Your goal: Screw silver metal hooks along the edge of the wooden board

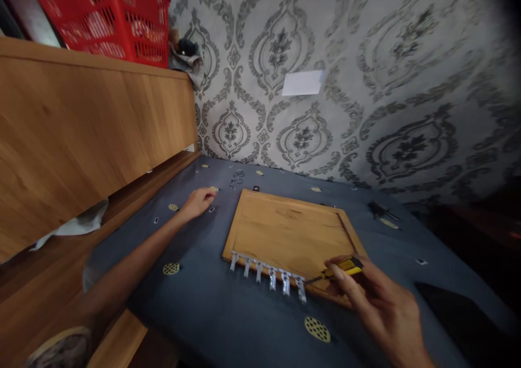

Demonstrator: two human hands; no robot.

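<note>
My right hand (pixel 376 303) grips a yellow and black screwdriver (pixel 344 269). The screwdriver's thin shaft points left, with its tip close to the rightmost of several small metal hooks (pixel 285 283). These hooks sit in a row along the near edge of a wooden board (pixel 291 227) with a raised rim, and their ends stick out past that edge. To the left of the board, my left hand (pixel 199 201) is over the dark cloth with fingers curled together. Whatever those fingers hold, if anything, is too small to make out.
Small metal pieces (pixel 236 179) lie beyond my left hand. A black tool (pixel 380 211) rests right of the board on the dark patterned cloth (pixel 195 286). A wooden cabinet (pixel 93 124) carrying a red basket (pixel 134 26) borders the left; a papered wall (pixel 260 86) stands behind.
</note>
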